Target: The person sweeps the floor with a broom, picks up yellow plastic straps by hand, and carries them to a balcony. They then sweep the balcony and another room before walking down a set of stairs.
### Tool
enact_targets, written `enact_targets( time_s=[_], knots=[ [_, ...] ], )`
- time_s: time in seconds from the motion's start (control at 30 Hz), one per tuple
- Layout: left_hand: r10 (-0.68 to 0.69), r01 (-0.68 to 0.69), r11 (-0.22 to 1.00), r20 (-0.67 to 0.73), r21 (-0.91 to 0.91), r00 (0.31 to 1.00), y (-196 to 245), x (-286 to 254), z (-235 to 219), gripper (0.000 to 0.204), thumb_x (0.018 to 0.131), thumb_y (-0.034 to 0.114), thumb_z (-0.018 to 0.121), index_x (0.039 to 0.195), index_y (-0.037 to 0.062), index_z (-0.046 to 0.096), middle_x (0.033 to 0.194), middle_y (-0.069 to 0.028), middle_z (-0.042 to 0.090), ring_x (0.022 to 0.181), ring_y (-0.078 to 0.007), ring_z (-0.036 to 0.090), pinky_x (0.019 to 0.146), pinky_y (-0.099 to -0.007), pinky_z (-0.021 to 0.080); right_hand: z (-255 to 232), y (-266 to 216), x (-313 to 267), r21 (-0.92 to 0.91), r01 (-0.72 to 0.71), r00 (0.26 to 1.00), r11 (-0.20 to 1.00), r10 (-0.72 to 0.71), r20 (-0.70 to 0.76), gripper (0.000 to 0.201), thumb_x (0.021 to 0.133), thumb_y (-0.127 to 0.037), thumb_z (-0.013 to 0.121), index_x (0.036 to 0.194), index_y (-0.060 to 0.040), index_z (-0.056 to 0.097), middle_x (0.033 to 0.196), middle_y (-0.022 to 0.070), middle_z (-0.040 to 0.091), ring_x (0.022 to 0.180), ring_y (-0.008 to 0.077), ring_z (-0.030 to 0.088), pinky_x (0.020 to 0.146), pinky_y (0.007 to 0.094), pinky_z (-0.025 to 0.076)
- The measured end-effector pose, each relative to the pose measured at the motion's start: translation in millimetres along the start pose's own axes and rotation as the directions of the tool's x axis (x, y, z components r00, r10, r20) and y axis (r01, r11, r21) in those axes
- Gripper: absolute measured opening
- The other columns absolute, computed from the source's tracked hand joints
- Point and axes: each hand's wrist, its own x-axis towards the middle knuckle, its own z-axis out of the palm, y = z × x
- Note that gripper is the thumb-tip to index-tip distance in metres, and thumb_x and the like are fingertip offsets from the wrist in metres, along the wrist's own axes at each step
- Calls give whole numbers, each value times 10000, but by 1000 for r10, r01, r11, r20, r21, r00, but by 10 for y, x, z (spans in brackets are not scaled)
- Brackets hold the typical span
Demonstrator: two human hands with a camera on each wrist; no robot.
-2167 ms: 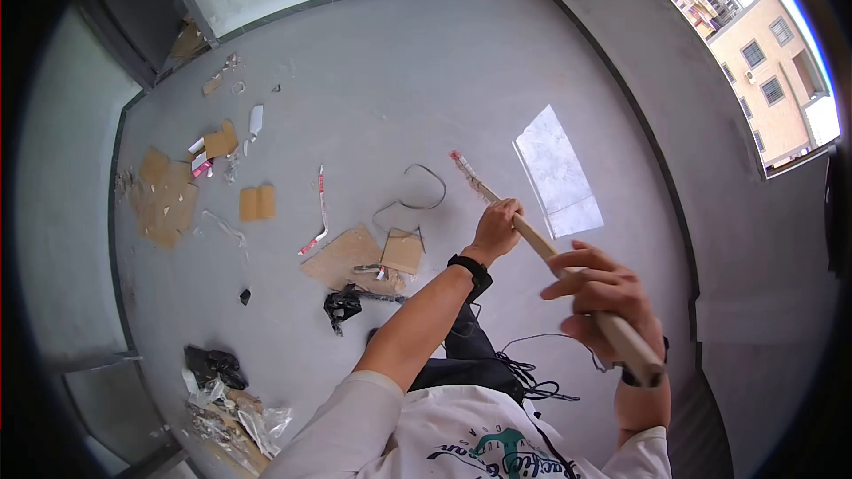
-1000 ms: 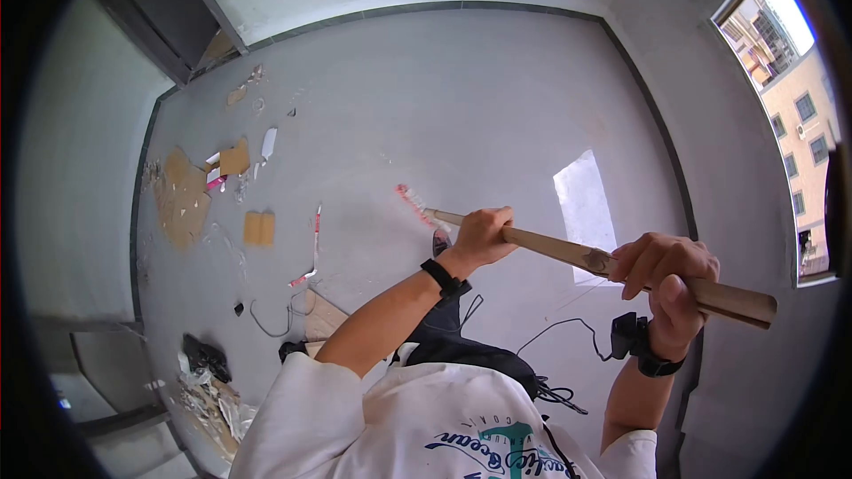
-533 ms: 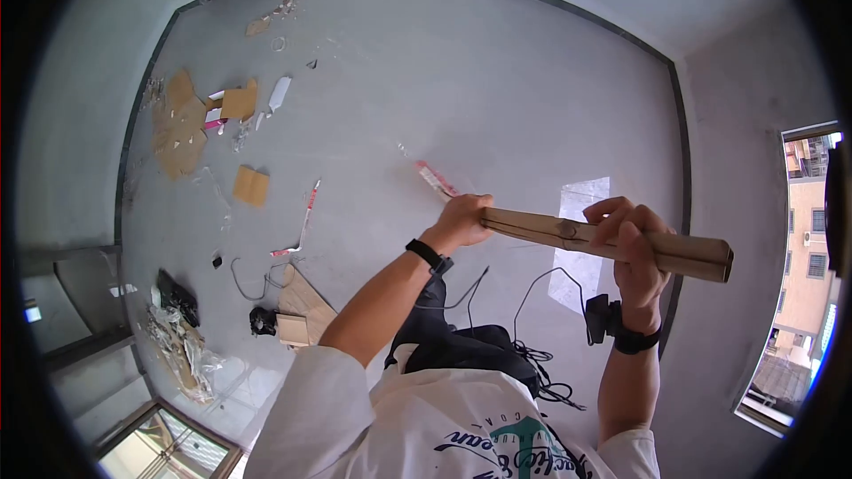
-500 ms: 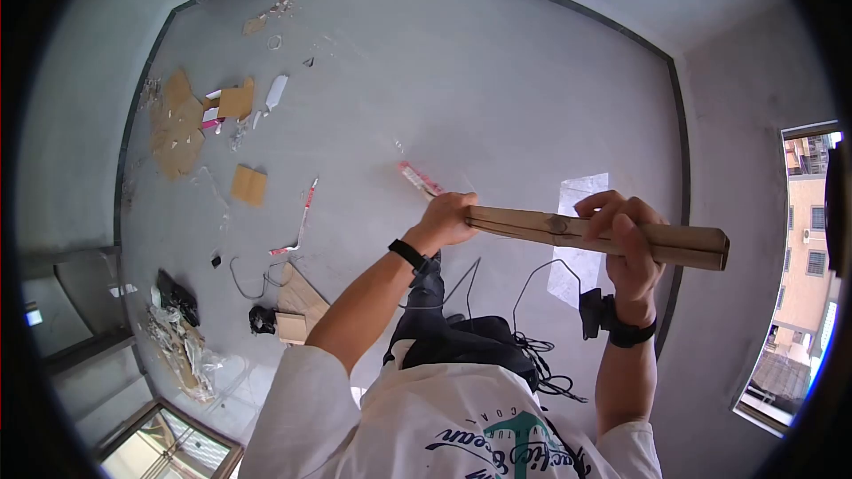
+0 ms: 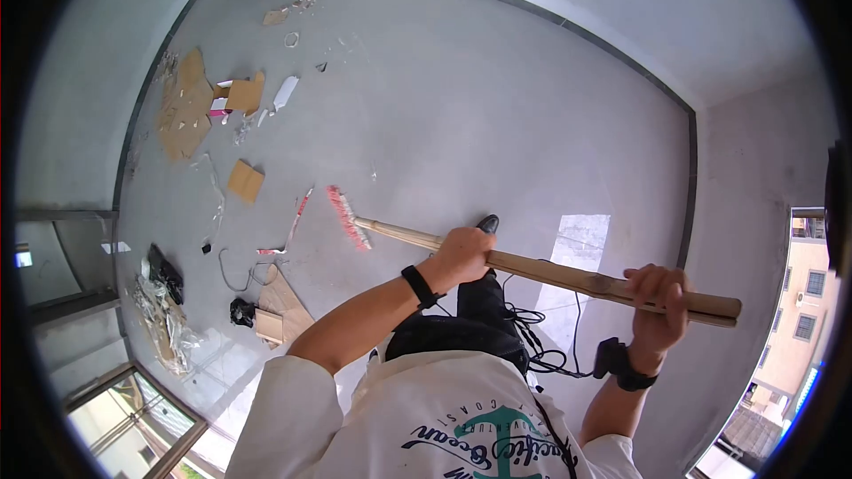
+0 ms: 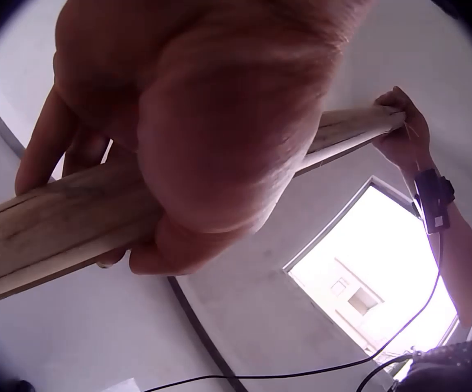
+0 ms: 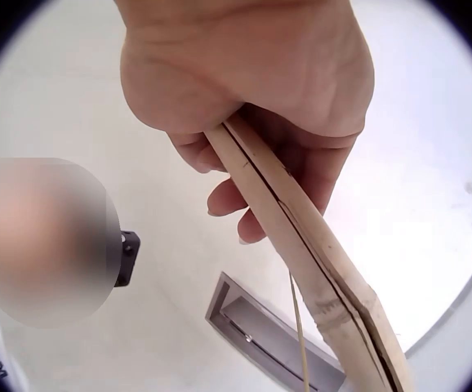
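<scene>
One mop [image 5: 568, 277] runs slantwise across my head view, its fringed red and white head [image 5: 348, 219] at the left end and apparently down on the floor [image 5: 497, 106]; how firmly it presses I can't tell. The left hand [image 5: 463, 257] wraps the pole [image 5: 532, 268] about midway, and the right hand [image 5: 658, 302] is curled around it near the far end, leaving a short stub past the grip. I judge the pole stiff and fairly light, wood or bamboo, dry enough not to slip; the head looks soft and should give. The weak point, to my eye, is the long crack [image 7: 354, 314] along the shaft, so I'd favour sound wood over that seam, for fear of splinters or a pinch, and hold with the hands spread for leverage. A thin sliver [image 7: 299, 318] hangs beside the pole; whether it is attached I can't say. For moving, I have the widest room ahead and to the right of the head, out to the dark skirting [image 5: 564, 23]. Leftward is tighter: a red and white strip [image 5: 303, 204] lies near the head, with cardboard [image 5: 246, 180] farther on. I'd also mind the looped cable [image 5: 541, 357], the shoe [image 5: 487, 224] near the pole, and the right-hand wall [image 5: 754, 151], toward which the stub points.
</scene>
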Motion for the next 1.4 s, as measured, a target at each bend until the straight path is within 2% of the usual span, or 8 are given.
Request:
enact_targets(
  time_s=[0.23,0.43,0.77,0.87,0.93,1.03,1.23,1.4],
  knots=[
    [137,-164,962,-134,-220,981,754,2159,355,128,672,81,646,709,34,533,672,-158,601,739,-352,607,642,-443,485,-547,-737,1411,-383,266,942,885,-155,297,323,857,-323,581,653,-95,480,588,68,573,558,195,605,643,358,538],
    [33,-97,951,-218,-293,975,-301,3251,769,211,691,172,703,738,60,530,690,-140,595,718,-373,583,622,-427,466,-315,426,2515,-415,301,844,858,-38,535,109,718,-26,638,678,-14,538,638,102,600,481,172,552,471,272,439],
    [-301,303,953,59,-25,952,-1058,2475,-732,184,659,170,671,734,38,567,703,-177,623,727,-392,600,667,-452,485,-275,937,3285,161,-135,938,978,74,339,131,847,-74,547,739,-4,573,681,46,605,630,103,528,588,264,434],
    [-448,439,894,120,94,886,-1487,2161,-619,146,658,132,643,764,43,598,720,-175,634,749,-380,616,688,-456,494,-100,1529,3099,-45,-261,886,964,258,386,146,871,-73,523,758,9,565,731,61,618,693,110,548,650,263,447],
    [-480,443,863,121,245,869,-1766,1938,-482,117,655,102,620,760,54,598,715,-172,634,745,-378,619,687,-461,499,-61,1946,2861,110,-412,885,905,368,285,156,885,-37,483,738,-8,529,733,91,591,769,201,594,799,369,475],
    [-398,377,884,23,276,917,-1669,2028,-452,89,658,87,622,731,66,576,689,-156,607,717,-359,597,669,-463,488,-406,2154,2908,273,-316,937,909,254,238,134,889,-63,498,777,1,531,722,96,609,756,171,582,789,341,473],
    [-210,227,967,-141,116,967,-796,3583,-857,101,671,59,609,734,56,530,720,-108,604,740,-324,594,649,-434,487,-1030,1011,4146,187,23,968,982,-69,242,381,841,-446,573,880,-80,473,640,93,561,670,249,618,1044,497,337],
    [-80,43,980,-187,-194,979,-357,4694,-934,136,655,11,611,756,35,523,754,-122,608,780,-330,597,675,-425,487,-1171,-77,4867,-110,168,868,980,-94,487,328,812,-420,621,723,-129,500,588,20,573,553,168,613,772,372,541]
  ],
)
